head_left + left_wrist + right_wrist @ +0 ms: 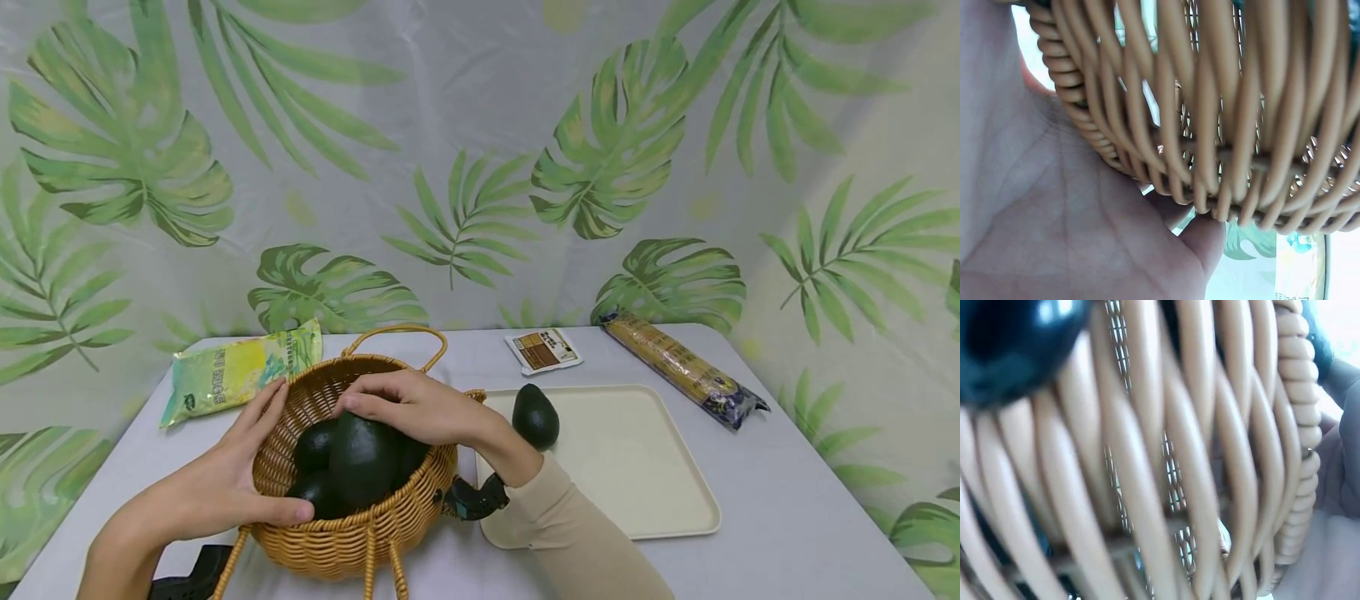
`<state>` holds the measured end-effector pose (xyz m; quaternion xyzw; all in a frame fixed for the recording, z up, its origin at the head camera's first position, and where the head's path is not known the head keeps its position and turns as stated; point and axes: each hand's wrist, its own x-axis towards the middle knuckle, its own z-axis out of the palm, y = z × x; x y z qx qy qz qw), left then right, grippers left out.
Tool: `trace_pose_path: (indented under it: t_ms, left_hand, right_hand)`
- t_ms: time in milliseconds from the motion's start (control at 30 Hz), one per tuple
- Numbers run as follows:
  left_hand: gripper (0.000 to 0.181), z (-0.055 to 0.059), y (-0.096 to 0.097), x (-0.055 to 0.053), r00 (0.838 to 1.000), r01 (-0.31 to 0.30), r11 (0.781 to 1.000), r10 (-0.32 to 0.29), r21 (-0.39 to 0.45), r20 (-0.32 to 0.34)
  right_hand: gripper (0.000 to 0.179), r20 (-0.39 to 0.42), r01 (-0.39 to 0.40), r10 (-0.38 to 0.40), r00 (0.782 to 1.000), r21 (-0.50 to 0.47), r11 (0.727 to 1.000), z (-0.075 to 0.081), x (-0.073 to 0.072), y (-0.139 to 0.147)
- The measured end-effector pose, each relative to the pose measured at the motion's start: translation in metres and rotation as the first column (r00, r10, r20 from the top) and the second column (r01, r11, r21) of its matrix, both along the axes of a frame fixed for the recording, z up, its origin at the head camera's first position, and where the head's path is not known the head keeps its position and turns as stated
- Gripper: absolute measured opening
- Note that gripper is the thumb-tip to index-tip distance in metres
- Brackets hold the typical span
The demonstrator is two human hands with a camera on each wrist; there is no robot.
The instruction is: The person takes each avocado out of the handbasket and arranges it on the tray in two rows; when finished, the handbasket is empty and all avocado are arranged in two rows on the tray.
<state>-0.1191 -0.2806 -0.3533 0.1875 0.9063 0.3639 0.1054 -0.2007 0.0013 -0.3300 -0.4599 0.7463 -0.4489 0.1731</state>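
Note:
A brown wicker basket (pixel 330 550) stands at the left front of the table with several dark green avocados (pixel 313 446) inside. My left hand (pixel 213 483) holds the basket's left side, thumb over the near rim and fingers along the outer wall; its palm (pixel 1079 212) lies against the weave in the left wrist view. Reaching over the right rim, my right hand (pixel 416 408) grips the top of a large avocado (pixel 363 462) in the basket. Its fingertips are partly hidden. Another avocado (pixel 536 417) sits on the cream tray (pixel 622 475), beside my right wrist.
Behind the basket at left lies a green and yellow packet (pixel 240 371). A small brown and white sachet (pixel 543 350) lies beyond the tray. At the back right is a long packet of noodles (pixel 678 362). The basket's handle (pixel 397 329) arches up at the back.

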Motion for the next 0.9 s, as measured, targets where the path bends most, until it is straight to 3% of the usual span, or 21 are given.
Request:
trace_pose_path:
  t_ms: [167, 300, 400, 500, 633, 733, 900]
  left_hand:
    - [0.126, 0.001, 0.0, 0.0, 1.0, -0.001, 1.0, 0.001, 0.0, -0.006]
    - [0.126, -0.001, 0.0, 0.0, 1.0, 0.002, 1.0, -0.002, -0.008, -0.01]
    - [0.126, -0.001, 0.001, 0.0, 1.0, 0.001, 1.0, -0.001, -0.012, -0.01]
    - [0.126, 0.0, 0.002, 0.0, 1.0, 0.0, 1.0, 0.0, -0.001, 0.0]
    - [0.128, 0.002, 0.004, 0.0, 1.0, -0.003, 1.0, 0.003, 0.013, 0.013]
    - [0.128, 0.002, 0.004, 0.0, 1.0, -0.002, 1.0, 0.002, 0.012, 0.007]
    - [0.126, 0.002, 0.002, 0.001, 1.0, -0.003, 1.0, 0.003, -0.009, 0.0]
  right_hand:
    - [0.039, -0.028, 0.006, -0.004, 1.0, 0.076, 0.997, 0.002, 0.002, 0.001]
    - [0.037, -0.054, -0.036, 0.043, 0.998, 0.122, 0.992, 0.005, 0.003, 0.004]
    - [0.058, -0.054, -0.101, 0.11, 0.993, 0.15, 0.984, 0.006, 0.003, 0.006]
    - [0.084, 0.012, -0.181, 0.181, 0.983, 0.125, 0.975, 0.005, 0.003, 0.009]
    - [0.094, 0.138, -0.24, 0.231, 0.963, 0.045, 0.97, 0.004, 0.003, 0.011]
    - [0.091, 0.132, -0.235, 0.23, 0.964, 0.025, 0.972, 0.002, 0.004, 0.011]
    - [0.087, 0.03, -0.185, 0.184, 0.982, 0.004, 0.983, -0.001, 0.006, 0.011]
